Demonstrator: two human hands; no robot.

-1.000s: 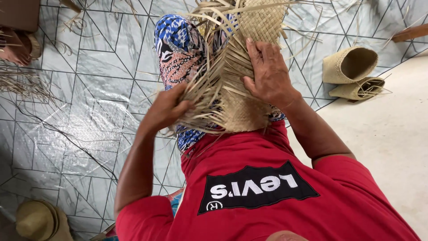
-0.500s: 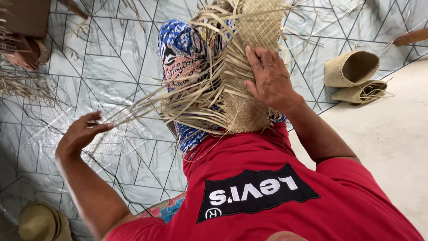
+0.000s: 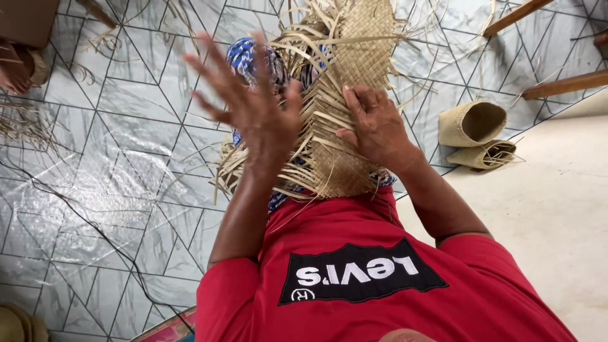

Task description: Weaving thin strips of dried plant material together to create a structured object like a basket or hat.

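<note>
A half-woven panel of pale straw strips (image 3: 354, 69) lies over my lap, its loose ends fanning out to the left. My right hand (image 3: 377, 123) presses flat on the woven part, fingers curled over the strips. My left hand (image 3: 253, 104) is raised above the loose ends with its fingers spread wide and nothing in it. Blue patterned cloth (image 3: 244, 57) shows under the weaving. I wear a red shirt (image 3: 380, 297).
Two rolled woven straw pieces (image 3: 475, 123) lie at the right where the patterned floor mat (image 3: 114, 190) meets bare floor. Wooden legs (image 3: 563, 85) stand at the top right. Loose straw (image 3: 25, 123) lies at the left; a thin strand runs across the mat.
My left hand drew loose strips out far to the left, let go, and has swung back up over the weaving with fingers spread. The right hand stayed on the woven panel.
</note>
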